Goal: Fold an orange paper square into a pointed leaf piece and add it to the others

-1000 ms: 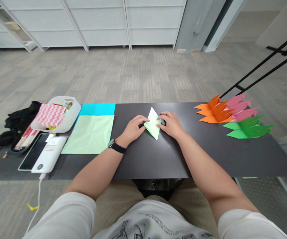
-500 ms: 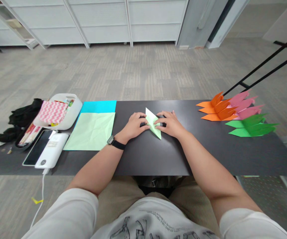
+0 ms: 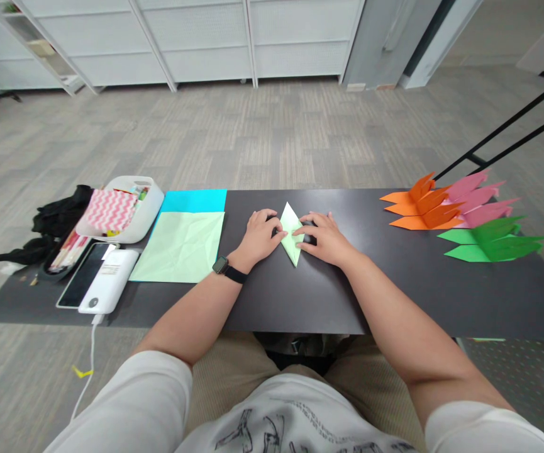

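Observation:
A pale green sheet of origami paper (image 3: 291, 231), folded into a narrow diamond, lies on the dark table between my hands. Its long points face away from me and toward me. My left hand (image 3: 261, 237) grips the left edge with thumb and fingers, and a dark watch sits on that wrist. From the other side, my right hand (image 3: 326, 239) holds the right edge, thumb and fingers bent over the paper. The fingertips partly cover the diamond's side corners.
Left of my hands lie pale green sheets (image 3: 182, 245) over blue paper (image 3: 196, 201). Beyond are a white basket (image 3: 146, 217), a phone (image 3: 80, 277) and a white power bank (image 3: 109, 280) with a cable. Folded orange (image 3: 422, 207), pink (image 3: 482, 198) and green (image 3: 493, 242) paper shapes stand at right.
The folded paper has turned slightly, so its long axis points more directly toward me. Both hands stay on its sides. The whole view has shifted a little.

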Demonstrator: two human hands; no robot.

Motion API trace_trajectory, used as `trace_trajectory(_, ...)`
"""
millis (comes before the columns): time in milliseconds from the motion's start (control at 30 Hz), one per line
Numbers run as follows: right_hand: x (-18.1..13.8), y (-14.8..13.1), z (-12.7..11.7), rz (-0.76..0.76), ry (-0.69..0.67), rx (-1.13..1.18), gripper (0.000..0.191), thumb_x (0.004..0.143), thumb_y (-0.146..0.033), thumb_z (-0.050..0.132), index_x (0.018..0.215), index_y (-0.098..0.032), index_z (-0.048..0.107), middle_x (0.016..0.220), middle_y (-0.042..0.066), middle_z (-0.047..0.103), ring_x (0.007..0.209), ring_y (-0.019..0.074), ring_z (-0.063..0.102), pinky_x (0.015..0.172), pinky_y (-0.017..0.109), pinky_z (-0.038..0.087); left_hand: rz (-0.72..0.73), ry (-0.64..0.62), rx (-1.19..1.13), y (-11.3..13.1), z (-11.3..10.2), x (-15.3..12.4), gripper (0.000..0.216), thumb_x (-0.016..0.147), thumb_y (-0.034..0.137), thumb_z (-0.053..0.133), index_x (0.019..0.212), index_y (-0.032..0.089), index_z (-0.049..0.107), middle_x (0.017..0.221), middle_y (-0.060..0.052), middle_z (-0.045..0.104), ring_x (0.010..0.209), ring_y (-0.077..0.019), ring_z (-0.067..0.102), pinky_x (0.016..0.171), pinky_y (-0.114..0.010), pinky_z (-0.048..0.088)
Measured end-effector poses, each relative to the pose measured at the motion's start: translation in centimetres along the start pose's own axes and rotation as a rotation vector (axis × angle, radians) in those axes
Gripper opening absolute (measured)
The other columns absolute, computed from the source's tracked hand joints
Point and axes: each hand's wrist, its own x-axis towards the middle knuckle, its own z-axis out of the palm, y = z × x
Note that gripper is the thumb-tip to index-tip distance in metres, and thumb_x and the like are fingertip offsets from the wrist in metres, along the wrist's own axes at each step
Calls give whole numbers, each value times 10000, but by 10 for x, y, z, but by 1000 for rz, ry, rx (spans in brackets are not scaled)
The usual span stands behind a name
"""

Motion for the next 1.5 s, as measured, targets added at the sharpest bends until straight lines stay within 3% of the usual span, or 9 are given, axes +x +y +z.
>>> trace_trajectory(400,-1,-4,8,-38,-3,-23,278,951,-313,778,1199,-434,816,1505,42,600,1556,400,433,1272,822,181,-33,58,5,3,3,2,88,961,288,750,958,226,688,1365,-128,630,1338,-331,579,1215,-564,420)
trace_trajectory(600,-2,2,2,10,49,-57,277,953,-327,779,1197,-448,829,1482,51,616,1525,406,456,1269,826,201,4,119,-44,10,-9,3,69,1006,229,653,1013,238,721,1248,-97,705,1226,-291,637,1150,-499,483)
trace_trajectory(700,-3,9,-2,42,75,-78,265,950,-330,775,1190,-424,834,1482,65,614,1515,410,459,1263,831,210,83,30,-73,16,-14,1,183,1021,197,601,1084,243,767,1224,-79,761,1176,-283,671,1130,-497,505)
trace_trajectory(867,-3,14,-5,46,77,-73,272,952,-327,768,1203,-409,829,1467,70,627,1444,371,529,1266,781,265,197,-92,-72,18,-10,-4,342,1024,175,566,1272,253,789,1388,-79,756,1291,-291,667,1205,-537,476)
trace_trajectory(1033,-2,12,-7,20,118,-79,274,934,-336,795,1204,-361,839,1367,87,670,1322,343,599,1257,649,348,212,-130,-48,16,-8,-7,358,1026,214,584,1314,270,789,1490,-71,708,1386,-298,628,1275,-557,412)
trace_trajectory(1200,-2,12,-9,28,93,-85,223,952,-325,779,1162,-352,851,1201,69,730,1183,322,628,1102,542,464,185,-147,-49,15,-7,-10,347,1030,254,613,1325,314,786,1539,-57,672,1438,-316,581,1301,-599,350)
trace_trajectory(1500,-3,12,-8,23,90,-84,196,974,-303,752,1161,-305,813,1166,65,751,1136,304,623,1004,467,457,195,-252,116,19,-13,-16,427,1087,365,571,1500,335,676,1681,-65,535,1537,-353,486,1318,-667,288)
